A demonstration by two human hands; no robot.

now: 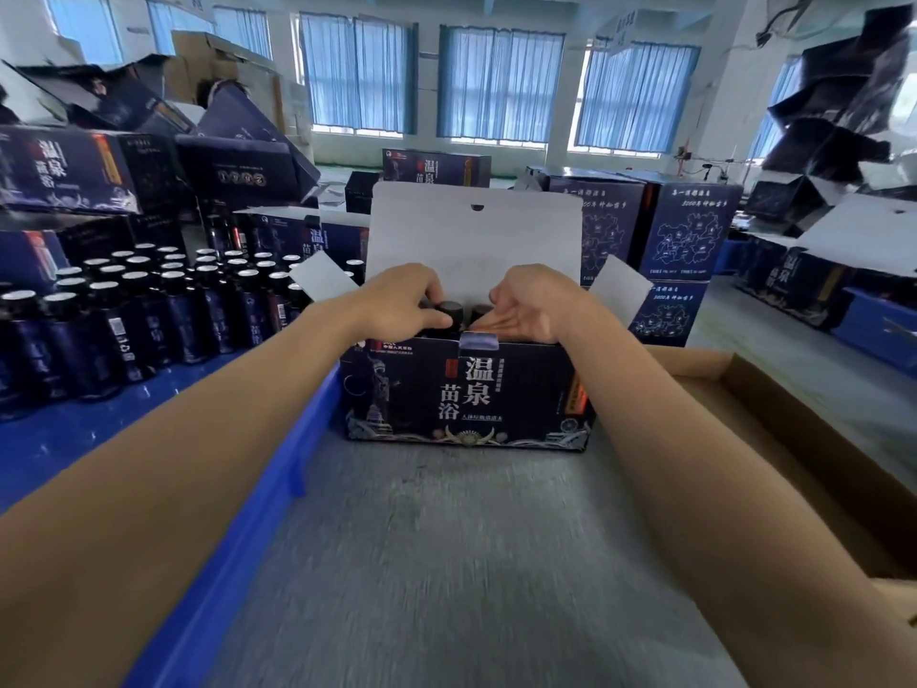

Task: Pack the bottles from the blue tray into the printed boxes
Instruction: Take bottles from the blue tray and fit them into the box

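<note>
A dark printed box [466,389] stands open on the grey table, its white lid flap [476,235] raised behind. Both my hands reach into its top. My left hand [402,300] grips the black cap of a bottle [450,312] standing inside the box. My right hand [531,305] curls its fingers over a second bottle [479,312] beside it, which is mostly hidden. Several dark bottles with silver-rimmed caps [149,310] stand on the blue tray [74,439] at the left.
Stacks of printed boxes [69,166] rise at the back left and more [689,235] behind at the right. An open brown carton [794,439] lies at the right. The blue tray's rim [278,489] runs along my left forearm. Grey table surface [471,563] lies in front.
</note>
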